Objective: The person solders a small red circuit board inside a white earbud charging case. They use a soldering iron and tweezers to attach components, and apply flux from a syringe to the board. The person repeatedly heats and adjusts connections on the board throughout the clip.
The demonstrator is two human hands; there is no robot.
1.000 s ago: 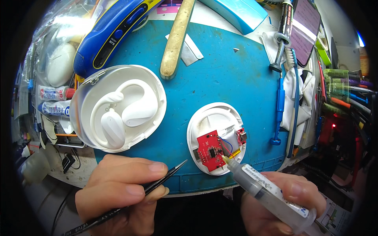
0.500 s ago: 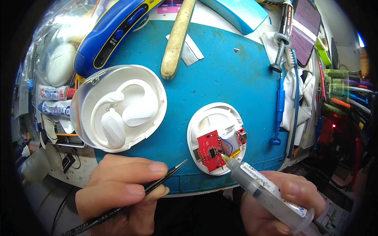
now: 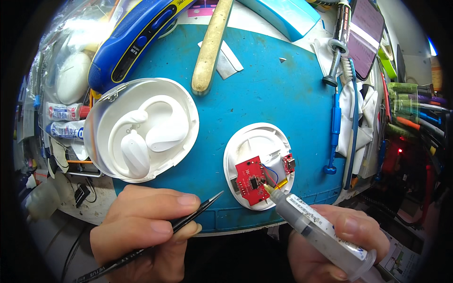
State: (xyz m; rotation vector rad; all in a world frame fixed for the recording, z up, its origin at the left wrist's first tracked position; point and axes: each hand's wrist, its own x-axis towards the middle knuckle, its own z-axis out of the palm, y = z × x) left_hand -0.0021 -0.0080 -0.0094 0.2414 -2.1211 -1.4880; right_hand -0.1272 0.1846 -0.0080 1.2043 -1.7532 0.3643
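Observation:
Black tweezers (image 3: 177, 226) are pinched in my left hand (image 3: 146, 231), their tip pointing up and right, apart from the work. My right hand (image 3: 347, 231) grips a clear syringe (image 3: 314, 228) with a white label. Its nozzle reaches the lower right of a red circuit board (image 3: 250, 177) with a black chip; whether it touches cannot be made out. The board lies in a white oval shell (image 3: 240, 141), joined by thin coloured wires toward a small red port board (image 3: 289, 162). Left of it sits an open white case (image 3: 188, 118) holding two white ear-hook earphones (image 3: 137, 153).
A blue work mat (image 3: 273, 85) lies under everything. Behind are a blue-yellow electric tool (image 3: 127, 52), a worn wooden stick (image 3: 207, 61) and a metal blade (image 3: 229, 61). At right stand a blue screwdriver (image 3: 336, 127), a brush (image 3: 349, 70) and a phone (image 3: 365, 37).
Almost nothing differs. The whole view has shifted very slightly left, while both hands, the tweezers and the syringe keep their places over the shell.

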